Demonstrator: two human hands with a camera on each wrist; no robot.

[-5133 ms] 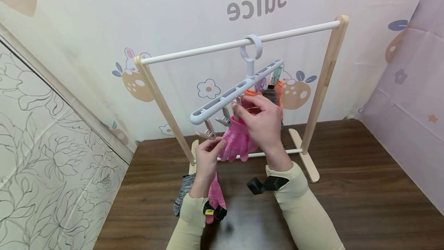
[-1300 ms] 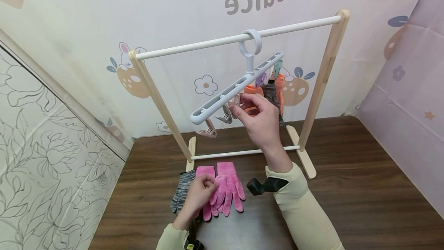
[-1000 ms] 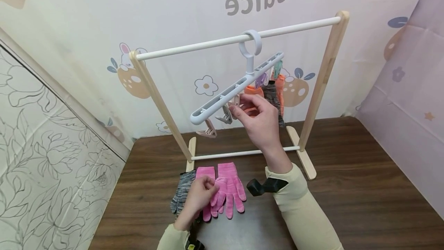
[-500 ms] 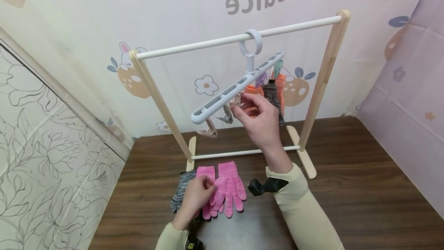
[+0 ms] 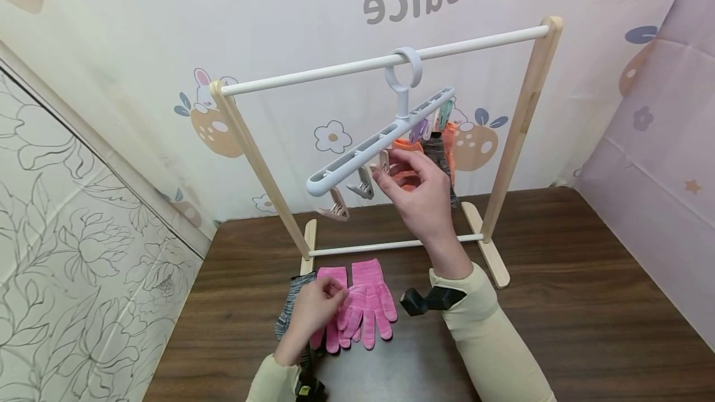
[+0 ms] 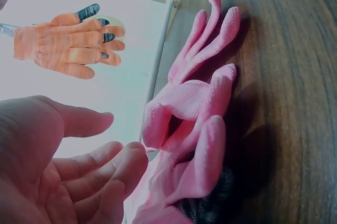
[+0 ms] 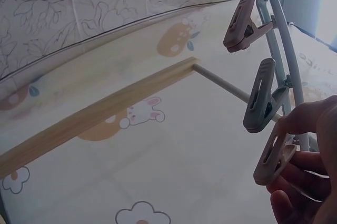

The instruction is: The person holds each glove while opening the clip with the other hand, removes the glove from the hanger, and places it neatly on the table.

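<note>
Pinching a now-bare clip (image 7: 271, 158) w/ R hand (image 5: 420, 198), L hand (image 5: 316, 309) loose, you now have 2nd pink glove (image 5: 371, 301) down toward L edge of table (image 5: 592, 296).

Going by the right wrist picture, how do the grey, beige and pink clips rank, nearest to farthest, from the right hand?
From the right hand:
1. Beige clip: pinched in its fingers.
2. Grey clip: next along the hanger, pictured above the beige one.
3. Pink clip: at the hanger's end, pictured highest.

R hand (image 5: 421, 194) up, pinching; L hand (image 5: 317, 308) lower, loosely bent.
</note>
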